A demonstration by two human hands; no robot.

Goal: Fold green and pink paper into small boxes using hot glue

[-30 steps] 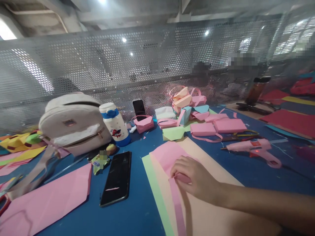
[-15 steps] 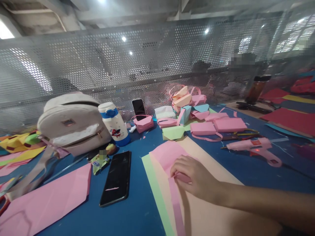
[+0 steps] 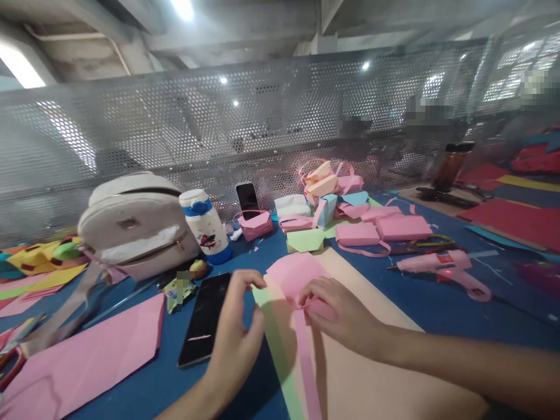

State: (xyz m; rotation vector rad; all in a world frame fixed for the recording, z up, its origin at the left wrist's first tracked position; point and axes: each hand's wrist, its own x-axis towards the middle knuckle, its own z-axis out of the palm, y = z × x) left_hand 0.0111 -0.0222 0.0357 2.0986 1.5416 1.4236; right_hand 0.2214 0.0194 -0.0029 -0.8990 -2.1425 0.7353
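My right hand point(image 3: 343, 318) has its fingers pinched on the upper end of a pink paper strip point(image 3: 307, 364), where it meets a curved pink paper piece point(image 3: 294, 273). The strip hangs down toward the near edge of the view. Both lie over a peach sheet point(image 3: 367, 379), with a light green sheet point(image 3: 275, 326) showing along its left side. My left hand point(image 3: 242, 324) is raised left of the sheets, thumb and fingers apart, holding nothing. It partly covers a black phone point(image 3: 203, 318) on the blue table point(image 3: 144, 388).
A pink glue gun point(image 3: 437, 265) with a lit red light lies at right, its cord trailing. Small folded paper bags point(image 3: 324, 181) are piled at the back. A bottle point(image 3: 209, 230) and white backpack point(image 3: 144, 221) stand left, behind a snack packet point(image 3: 180, 294) and pink sheet point(image 3: 96, 356).
My left hand has come into view from below and now hovers by the phone. My right hand keeps its pinch on the strip, and the strip's end has shifted slightly left.
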